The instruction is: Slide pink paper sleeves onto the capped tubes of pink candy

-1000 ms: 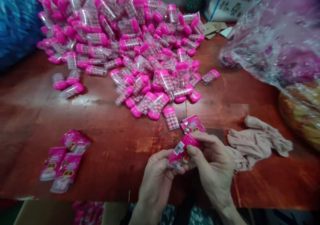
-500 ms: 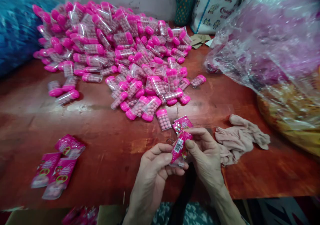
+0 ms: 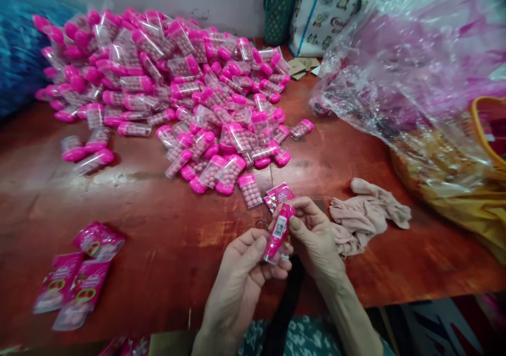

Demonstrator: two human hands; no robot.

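Between both hands is a small candy container in a printed pink sleeve [image 3: 278,233], its barcode side facing me. My left hand [image 3: 245,261] pinches its lower clear end, while my right hand [image 3: 314,234] grips the upper end between thumb and fingers. Just beyond them lies a flat pink printed sleeve [image 3: 279,194] on the table. Beside it is an unwrapped clear candy container [image 3: 250,191] with a pink cap and pink balls. At the left, several sleeved containers [image 3: 86,289] lie in a group.
A large heap of pink-capped candy containers [image 3: 190,87] covers the back of the wooden table [image 3: 166,271]. Crumpled beige cloth [image 3: 367,213] lies right of my hands. Clear plastic bagging [image 3: 387,71] drapes over a yellow basket [image 3: 446,198]; a blue bag [image 3: 23,50] sits far left.
The sleeved container has turned more upright in my fingers, its barcode side squarer to me. The camera view has shifted slightly, moving the scene left. Both hands keep their hold.
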